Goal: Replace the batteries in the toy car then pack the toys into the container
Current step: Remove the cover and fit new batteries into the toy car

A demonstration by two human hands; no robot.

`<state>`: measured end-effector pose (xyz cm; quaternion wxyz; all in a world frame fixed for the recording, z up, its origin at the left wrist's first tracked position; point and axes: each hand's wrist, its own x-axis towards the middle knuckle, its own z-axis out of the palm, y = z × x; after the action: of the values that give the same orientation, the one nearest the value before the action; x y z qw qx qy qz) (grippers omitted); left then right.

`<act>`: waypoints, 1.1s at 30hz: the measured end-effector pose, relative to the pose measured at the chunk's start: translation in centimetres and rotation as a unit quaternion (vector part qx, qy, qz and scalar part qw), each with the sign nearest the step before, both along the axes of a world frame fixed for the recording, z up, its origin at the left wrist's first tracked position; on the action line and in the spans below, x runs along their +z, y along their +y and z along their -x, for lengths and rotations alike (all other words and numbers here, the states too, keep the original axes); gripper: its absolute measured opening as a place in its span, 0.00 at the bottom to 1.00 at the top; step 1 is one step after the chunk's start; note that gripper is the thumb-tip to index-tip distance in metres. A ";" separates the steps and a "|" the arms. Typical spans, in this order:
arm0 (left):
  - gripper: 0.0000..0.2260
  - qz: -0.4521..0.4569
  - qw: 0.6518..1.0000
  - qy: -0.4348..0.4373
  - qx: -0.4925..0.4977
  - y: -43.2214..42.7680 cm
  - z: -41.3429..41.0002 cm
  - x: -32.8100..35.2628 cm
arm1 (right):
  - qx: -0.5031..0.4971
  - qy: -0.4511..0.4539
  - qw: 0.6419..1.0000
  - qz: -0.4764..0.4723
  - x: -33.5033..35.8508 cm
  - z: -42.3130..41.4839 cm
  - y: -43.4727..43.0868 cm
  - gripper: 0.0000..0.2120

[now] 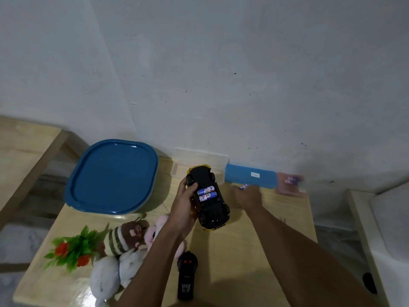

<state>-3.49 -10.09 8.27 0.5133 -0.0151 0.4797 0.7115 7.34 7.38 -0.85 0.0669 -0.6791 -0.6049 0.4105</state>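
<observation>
The yellow toy car (210, 207) lies upside down on the wooden table (254, 251), its black underside up. Its open battery bay shows two blue-and-white batteries (207, 193). My left hand (184, 202) grips the car's left side near a wheel. To the right of the car, my right hand (249, 196) is blurred and pinches another battery (243, 186) at the fingertips. The container with a blue lid (112, 176) stands at the table's back left.
A black remote (187, 275) lies near the front edge. Plush toys (124, 251) and a plastic plant (74, 249) sit at the front left. A clear box (199, 158), a blue lid (250, 176) and a battery pack (290, 185) line the wall.
</observation>
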 end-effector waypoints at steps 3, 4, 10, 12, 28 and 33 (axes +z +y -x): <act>0.14 0.007 1.000 -0.005 0.003 -0.3 0.4 -0.1 | -0.035 -0.013 0.999 0.002 -0.3 0.6 -0.1 0.25; 0.14 0.011 1.000 -0.003 0.005 -0.5 0.6 -0.2 | -0.040 -0.017 0.999 0.000 -0.3 0.6 0.0 0.22; 0.16 0.017 1.000 -0.013 0.016 -0.8 1.4 -0.9 | -0.061 -0.018 0.998 0.012 0.5 0.1 -0.4 0.21; 0.16 0.014 1.000 -0.013 0.017 -0.8 1.5 -1.0 | -0.064 0.048 0.995 0.058 0.9 -0.5 -1.3 0.21; 0.17 -0.035 0.999 0.001 0.018 -2.4 0.2 0.9 | -0.108 0.593 0.744 0.288 12.6 -4.3 -10.0 0.15; 0.17 -0.040 0.999 0.013 0.011 -3.0 -0.3 1.8 | -0.045 0.574 0.778 0.253 13.5 -4.8 -10.9 0.06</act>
<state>-3.22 -13.12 10.06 0.4990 0.0094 0.4569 0.7363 12.10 -3.47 12.67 0.2458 -0.3366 -0.2975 0.8589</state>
